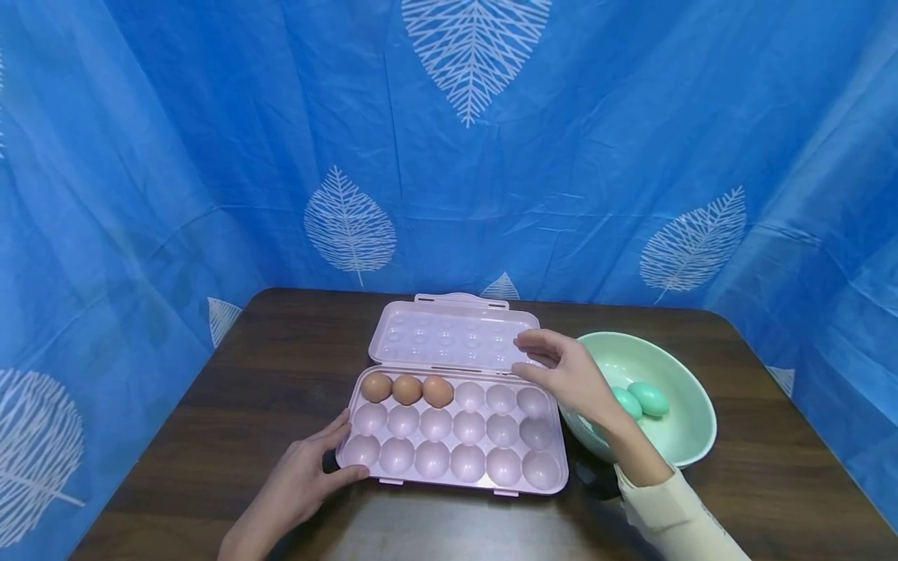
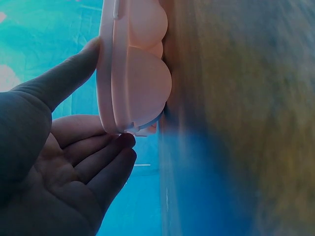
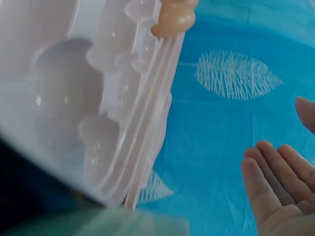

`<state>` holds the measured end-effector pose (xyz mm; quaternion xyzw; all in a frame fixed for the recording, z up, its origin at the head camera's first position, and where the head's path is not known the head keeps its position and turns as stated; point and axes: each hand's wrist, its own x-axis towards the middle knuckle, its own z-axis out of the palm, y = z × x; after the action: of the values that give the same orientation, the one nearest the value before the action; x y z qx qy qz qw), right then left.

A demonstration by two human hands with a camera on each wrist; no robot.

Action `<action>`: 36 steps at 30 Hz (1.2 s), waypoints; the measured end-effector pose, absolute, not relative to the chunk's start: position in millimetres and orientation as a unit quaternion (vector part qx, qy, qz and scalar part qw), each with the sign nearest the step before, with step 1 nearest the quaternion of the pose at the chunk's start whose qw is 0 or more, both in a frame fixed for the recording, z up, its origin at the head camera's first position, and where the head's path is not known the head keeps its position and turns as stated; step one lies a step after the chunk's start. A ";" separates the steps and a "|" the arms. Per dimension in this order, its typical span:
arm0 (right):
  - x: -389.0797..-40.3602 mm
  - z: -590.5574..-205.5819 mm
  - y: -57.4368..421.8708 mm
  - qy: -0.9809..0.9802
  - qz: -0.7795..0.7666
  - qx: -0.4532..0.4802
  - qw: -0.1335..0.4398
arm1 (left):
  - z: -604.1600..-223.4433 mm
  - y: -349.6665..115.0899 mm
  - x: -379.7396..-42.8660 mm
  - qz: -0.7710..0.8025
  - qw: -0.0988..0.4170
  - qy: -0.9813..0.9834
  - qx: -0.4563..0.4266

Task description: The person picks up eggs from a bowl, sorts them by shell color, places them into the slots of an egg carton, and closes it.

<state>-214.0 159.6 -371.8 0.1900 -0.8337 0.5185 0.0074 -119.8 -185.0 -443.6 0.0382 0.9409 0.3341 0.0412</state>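
Observation:
A pale pink plastic egg box (image 1: 468, 491) lies on the table with its lid (image 1: 456, 318) folded open toward the back. Three brown eggs (image 1: 408, 389) sit side by side at the left end of its back row; the other cups hold nothing. My left hand (image 1: 298, 475) holds the front left corner, thumb on the front rim and fingers along the left side. Over the box's right end hovers my right hand (image 1: 564, 370), fingers extended and thumb apart, with nothing in it. In the right wrist view its palm (image 3: 285, 211) is bare.
A light green bowl (image 1: 691, 436) stands close to the box's right side, partly behind the right forearm. Green eggs (image 1: 648, 398) lie in it. The dark wooden table (image 1: 295, 343) ends at a blue curtain (image 1: 561, 195) with white leaf prints.

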 end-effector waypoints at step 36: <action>-200.5 -386.2 222.9 -0.870 0.470 0.150 0.025 | -442.0 -184.3 -119.4 0.335 0.048 0.940 0.034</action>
<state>-200.5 222.9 -386.2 0.1501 -0.8696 0.4697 0.0248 -119.4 -184.3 -442.0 0.0340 0.9403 0.3353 0.0478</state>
